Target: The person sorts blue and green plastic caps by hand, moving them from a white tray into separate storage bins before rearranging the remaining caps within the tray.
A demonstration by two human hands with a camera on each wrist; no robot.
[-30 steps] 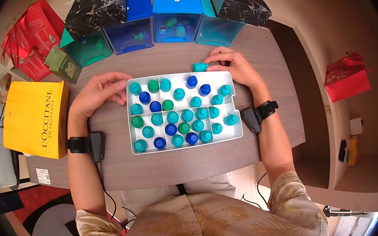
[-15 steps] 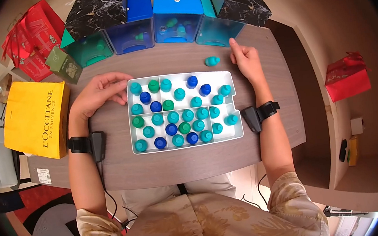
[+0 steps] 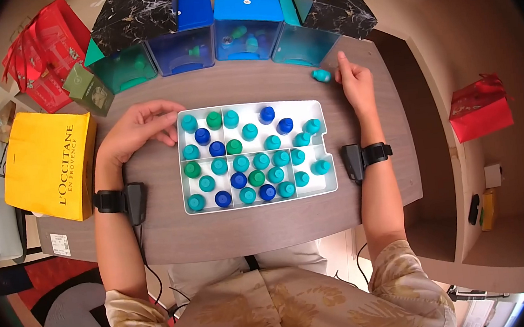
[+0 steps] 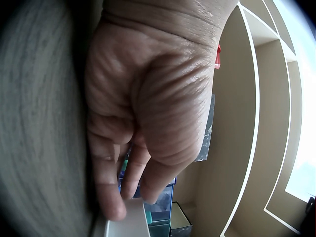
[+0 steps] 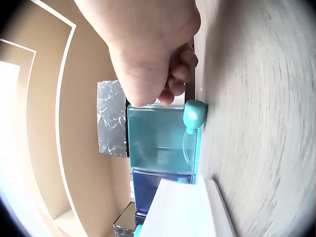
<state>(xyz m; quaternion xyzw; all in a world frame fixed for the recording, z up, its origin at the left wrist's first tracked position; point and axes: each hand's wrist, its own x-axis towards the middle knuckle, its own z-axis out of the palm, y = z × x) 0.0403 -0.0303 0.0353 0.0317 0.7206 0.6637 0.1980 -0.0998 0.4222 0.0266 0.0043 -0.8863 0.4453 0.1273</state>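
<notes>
A small turquoise bottle [image 3: 321, 75] lies on its side on the table, beyond the tray's far right corner. Just right of it is my right hand [image 3: 356, 86], its fingers curled and holding nothing. In the right wrist view the turquoise bottle [image 5: 194, 114] sits below the curled fingers [image 5: 180, 74], apart from them. My left hand [image 3: 143, 125] rests at the far left corner of the white divided tray [image 3: 297, 105], thumb at the rim, relaxed fingers along its outer side. Turquoise, green and dark blue bottles [image 3: 250, 131] stand upright in the tray's compartments.
Several translucent bins, including a light blue one [image 3: 247, 2] and a turquoise one [image 3: 303, 43], line the table's back, some holding bottles. Black marbled boxes [image 3: 138, 14] sit on top. At left stand a yellow bag [image 3: 51, 163], a green box [image 3: 89, 89] and a red bag [image 3: 49, 52].
The right hand has let go of the turquoise bottle and moved right. The bottle has shifted right and slightly back across the table. The left hand stays at the tray corner.
</notes>
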